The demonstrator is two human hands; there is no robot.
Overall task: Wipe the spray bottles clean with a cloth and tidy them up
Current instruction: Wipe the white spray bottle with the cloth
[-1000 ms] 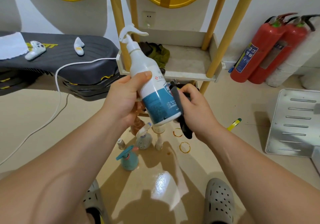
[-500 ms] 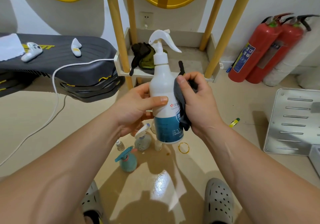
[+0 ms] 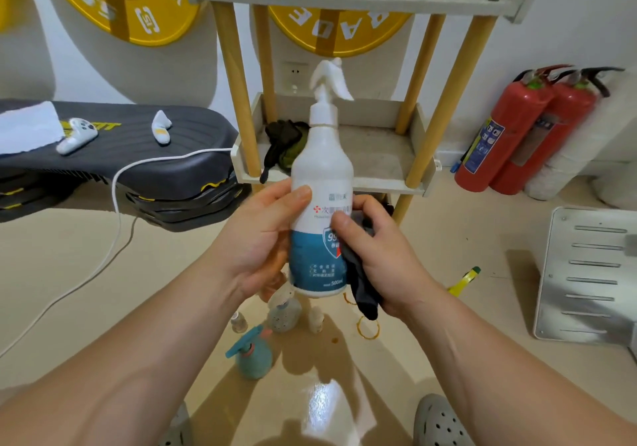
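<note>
A tall white spray bottle [image 3: 322, 170] with a blue label stands upright in mid-air before me. My left hand [image 3: 262, 239] grips its left side, thumb across the label. My right hand [image 3: 375, 256] holds a dark grey cloth [image 3: 362, 283] against the bottle's right side, its thumb pressing on the label. On the floor below stand a teal spray bottle [image 3: 253, 356], a speckled grey-green spray bottle [image 3: 284, 314] and two small bottles [image 3: 238, 321], all partly hidden by my hands and the held bottle.
A wooden-legged shelf unit [image 3: 382, 183] stands just behind, with dark gloves [image 3: 286, 142] on its lower shelf. A black bench [image 3: 138, 156] with a white cable is at left. Two red fire extinguishers [image 3: 517, 128] and a metal plate [image 3: 593, 273] are at right. My grey clogs [image 3: 444, 421] are below.
The bottle has gone from tilted left to upright, and its nozzle has turned round. My right hand with the cloth slid down to the label. The view tilted upward.
</note>
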